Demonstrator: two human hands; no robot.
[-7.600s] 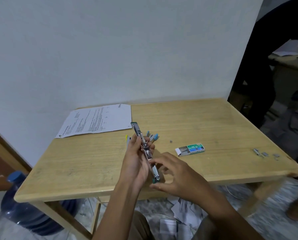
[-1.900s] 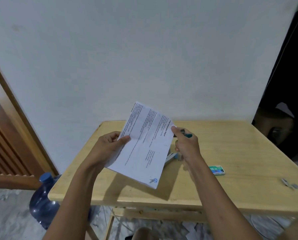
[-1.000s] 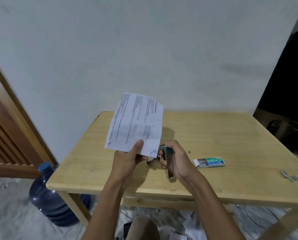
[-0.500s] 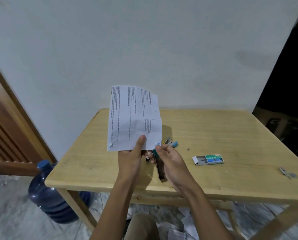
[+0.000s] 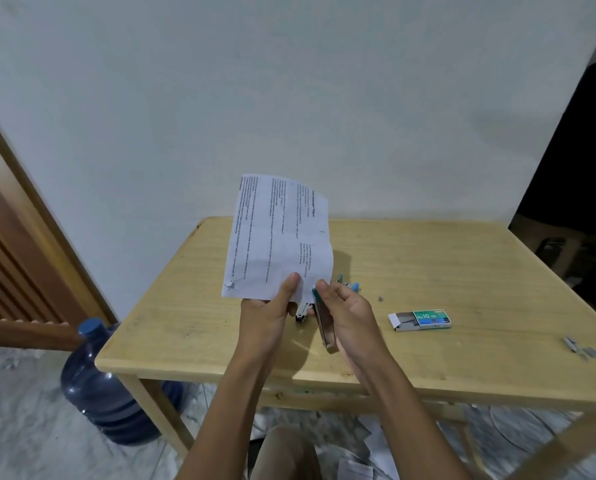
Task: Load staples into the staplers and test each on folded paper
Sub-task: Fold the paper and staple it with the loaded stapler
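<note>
The wooden table (image 5: 463, 271) stands against a white wall, the staple box (image 5: 424, 319) lying on it. The left hand (image 5: 269, 313) pinches the upright paper (image 5: 279, 237) by its bottom edge. The right hand (image 5: 352, 313) grips the stapler (image 5: 324, 323), whose green nose has risen to the paper's lower right corner.

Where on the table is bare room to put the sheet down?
Two bare patches on the table: the left part, between its left edge and the left hand, which holds the sheet; and the far right stretch, behind the staple box. Crowded: the centre, where the right hand holds a stapler near other staplers, and the right edge with loose staples.
</note>
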